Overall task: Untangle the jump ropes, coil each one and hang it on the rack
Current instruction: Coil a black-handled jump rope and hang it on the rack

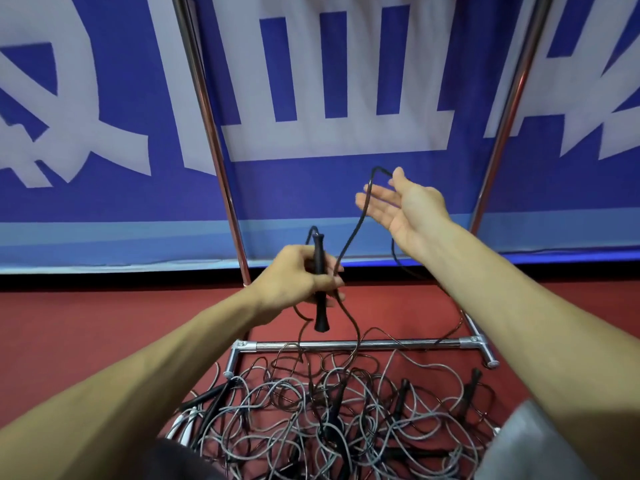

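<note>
Head camera: a black jump rope (349, 237) was pictured held up above the tangled pile (329, 410) of ropes that lay on the red floor (104, 313), against the near side of the rack's base bar (363, 344). One handle (321, 317) was gripped in the left hand (298, 282), fingers curled tight round its middle, its long axis close to upright. The right hand (405, 209) was raised higher and further out, toward the blue banner (311, 188), with fingers (372, 202) spread nearly straight. Nothing was pinched, but a loop of the cord was draped over it between thumb and fingers. From there one strand was led down and left, past the left hand and into the pile; the other was dropped beside the right forearm toward the base bar. The slack, lying nearer the right hand, was judged that hand's to gather into the next coil, the rope's far end being not yet freed.
</note>
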`<state>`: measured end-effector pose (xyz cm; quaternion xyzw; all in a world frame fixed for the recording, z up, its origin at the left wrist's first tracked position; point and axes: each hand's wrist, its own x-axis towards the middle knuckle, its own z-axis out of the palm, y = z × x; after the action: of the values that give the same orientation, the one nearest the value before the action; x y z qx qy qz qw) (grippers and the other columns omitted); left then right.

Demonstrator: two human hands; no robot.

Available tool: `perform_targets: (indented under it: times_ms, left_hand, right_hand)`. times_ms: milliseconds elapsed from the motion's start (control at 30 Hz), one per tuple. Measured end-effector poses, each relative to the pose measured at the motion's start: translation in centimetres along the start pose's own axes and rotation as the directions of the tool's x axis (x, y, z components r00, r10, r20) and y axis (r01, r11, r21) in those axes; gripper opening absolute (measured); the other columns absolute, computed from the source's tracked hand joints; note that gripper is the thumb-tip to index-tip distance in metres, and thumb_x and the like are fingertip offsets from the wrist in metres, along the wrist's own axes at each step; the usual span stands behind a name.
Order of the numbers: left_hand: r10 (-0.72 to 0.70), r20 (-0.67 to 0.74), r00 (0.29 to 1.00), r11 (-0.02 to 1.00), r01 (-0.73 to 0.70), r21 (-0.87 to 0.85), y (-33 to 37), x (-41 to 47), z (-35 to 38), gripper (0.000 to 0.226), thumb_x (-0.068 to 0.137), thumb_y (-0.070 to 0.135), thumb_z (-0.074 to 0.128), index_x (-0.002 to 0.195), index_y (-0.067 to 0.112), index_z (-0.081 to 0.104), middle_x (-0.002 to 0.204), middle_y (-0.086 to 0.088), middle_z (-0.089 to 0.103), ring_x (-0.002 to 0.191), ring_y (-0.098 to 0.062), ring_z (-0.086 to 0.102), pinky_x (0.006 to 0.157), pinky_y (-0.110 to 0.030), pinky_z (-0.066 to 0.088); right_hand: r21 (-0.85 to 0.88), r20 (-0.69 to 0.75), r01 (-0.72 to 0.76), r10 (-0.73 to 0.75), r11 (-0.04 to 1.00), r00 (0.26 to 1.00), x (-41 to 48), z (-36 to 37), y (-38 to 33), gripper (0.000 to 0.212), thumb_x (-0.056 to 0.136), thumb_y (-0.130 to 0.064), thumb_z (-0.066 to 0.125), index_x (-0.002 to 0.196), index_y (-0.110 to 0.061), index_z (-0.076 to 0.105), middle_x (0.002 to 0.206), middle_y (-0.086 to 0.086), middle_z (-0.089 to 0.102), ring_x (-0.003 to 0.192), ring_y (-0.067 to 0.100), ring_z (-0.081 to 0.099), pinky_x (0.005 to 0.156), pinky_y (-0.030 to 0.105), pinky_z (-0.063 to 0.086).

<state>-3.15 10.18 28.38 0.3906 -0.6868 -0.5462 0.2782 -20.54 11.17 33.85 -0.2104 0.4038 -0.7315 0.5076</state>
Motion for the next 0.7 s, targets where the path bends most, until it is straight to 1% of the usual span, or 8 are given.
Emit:
perform_targets:
  times_ms: [100,200,267,367,433,533,600,700]
  left_hand:
    - [0.025,-0.128,0.991,0.968,-0.056,-0.246,1.3,0.1,-0.1,0.015,0.085,-0.01,0.064,0.09,0.001,0.057,0.077,-0.018,0.06,0.076,-0.032,0.072,0.067,-0.036,0.061]
    - [0.047,-0.246,0.968,0.904,-0.147,-0.403,2.6,0.1,-0.9,0.012,0.088,-0.008,0.062,0.091,0.003,0.058,0.075,-0.012,0.063,0.081,-0.031,0.071,0.07,-0.034,0.061]
    - [0.04,-0.307,0.951,0.845,-0.196,-0.498,3.2,0.1,-1.6,0.01,0.089,-0.006,0.061,0.093,0.002,0.058,0.072,-0.01,0.065,0.082,-0.03,0.071,0.07,-0.032,0.06]
    - [0.025,-0.322,0.947,0.744,-0.232,-0.627,3.5,0.0,-2.6,0.01,0.09,-0.005,0.06,0.097,0.0,0.055,0.069,-0.008,0.064,0.086,-0.03,0.072,0.071,-0.031,0.059]
    - [0.013,-0.32,0.947,0.698,-0.237,-0.676,3.4,0.0,-3.1,0.008,0.091,-0.004,0.058,0.097,0.001,0.054,0.074,-0.009,0.064,0.086,-0.028,0.073,0.071,-0.03,0.059]
    - [-0.013,-0.341,0.94,0.657,-0.249,-0.712,3.0,0.2,-3.9,0.005,0.094,-0.002,0.056,0.095,0.002,0.053,0.078,-0.009,0.063,0.085,-0.025,0.073,0.071,-0.03,0.059]
    - [-0.019,-0.364,0.931,0.724,-0.238,-0.648,2.7,0.2,-4.0,0.003,0.096,0.003,0.056,0.094,0.003,0.054,0.078,-0.01,0.065,0.081,-0.022,0.072,0.071,-0.03,0.06]
    - [-0.055,-0.353,0.934,0.864,-0.133,-0.486,1.8,0.3,-3.9,0.002,0.096,0.006,0.057,0.095,0.007,0.056,0.088,-0.014,0.07,0.083,-0.026,0.07,0.074,-0.033,0.061]
  right_hand:
    - [-0.338,0.037,-0.033,0.049,0.94,0.998,-0.4,0.0,1.0,0.034,0.107,-0.026,0.031,0.117,0.0,0.051,0.096,0.017,0.066,0.073,0.031,0.068,0.066,0.038,0.06]
    - [-0.676,0.115,-0.025,0.139,0.737,0.984,-0.7,-0.3,2.0,0.03,0.102,-0.005,0.03,0.114,-0.001,0.058,0.105,0.017,0.068,0.085,0.03,0.067,0.078,0.036,0.057]
    - [-0.807,0.197,0.015,0.245,0.591,0.949,-1.0,-0.6,2.6,0.036,0.095,0.005,0.029,0.102,-0.008,0.062,0.102,0.01,0.069,0.092,0.027,0.065,0.085,0.033,0.051]
    - [-0.894,0.275,0.076,0.407,0.441,0.871,-1.4,-0.5,3.8,0.042,0.088,0.012,0.033,0.092,-0.019,0.062,0.105,0.004,0.067,0.098,0.021,0.061,0.079,0.027,0.039]
    - [-0.898,0.272,0.055,0.452,0.437,0.85,-1.5,-0.4,4.3,0.031,0.089,0.009,0.046,0.094,-0.019,0.058,0.109,0.008,0.066,0.091,0.02,0.06,0.073,0.027,0.043]
    - [-0.88,0.249,0.017,0.43,0.475,0.868,-1.6,-0.2,4.7,0.013,0.097,-0.003,0.05,0.09,-0.014,0.051,0.089,0.011,0.065,0.074,0.024,0.066,0.07,0.033,0.056]
    - [-0.84,0.229,0.011,0.336,0.542,0.914,-1.6,0.0,4.8,0.015,0.101,-0.005,0.041,0.089,-0.011,0.045,0.079,0.01,0.058,0.067,0.026,0.067,0.063,0.035,0.059]
    - [-0.727,0.19,0.017,0.177,0.687,0.966,-1.1,0.0,4.3,0.003,0.102,-0.006,0.041,0.104,-0.008,0.042,0.08,0.01,0.054,0.06,0.026,0.068,0.054,0.035,0.059]
